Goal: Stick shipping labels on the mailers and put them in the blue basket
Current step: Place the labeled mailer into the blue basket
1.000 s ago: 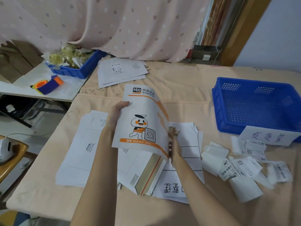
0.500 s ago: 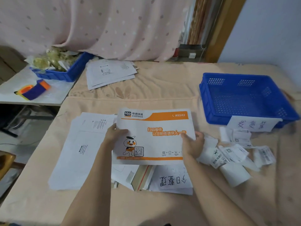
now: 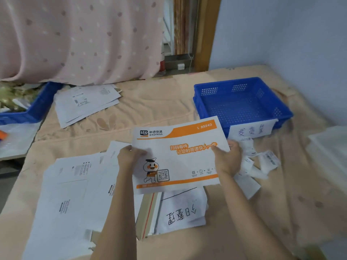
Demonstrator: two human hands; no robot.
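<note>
- Fingers of both hands pinch one mailer [image 3: 178, 156]: the left hand [image 3: 129, 156] grips its edge at 9 o'clock with the thumb on the printed face, the right hand [image 3: 228, 159] grips the edge at 3 o'clock the same way.
- Held face up, slightly tilted, the mailer shows an orange band, a cartoon courier and a QR code.
- Under it, at 6 o'clock, lies a handwritten sheet [image 3: 183, 211] beside a mailer flap with a red strip [image 3: 148, 214].
- At 8 o'clock spreads a loose stack of white mailers [image 3: 75, 194].
- At 3 o'clock, just past the right hand, curled shipping labels [image 3: 262, 162] lie scattered on the peach cloth [image 3: 150, 109].
- At 1 o'clock sits the blue basket [image 3: 242, 102], with a handwritten tag [image 3: 251, 130] on its near wall.
- At 11 o'clock, farther off, another pile of white mailers [image 3: 86, 102] lies beside a second blue bin [image 3: 33, 109].
</note>
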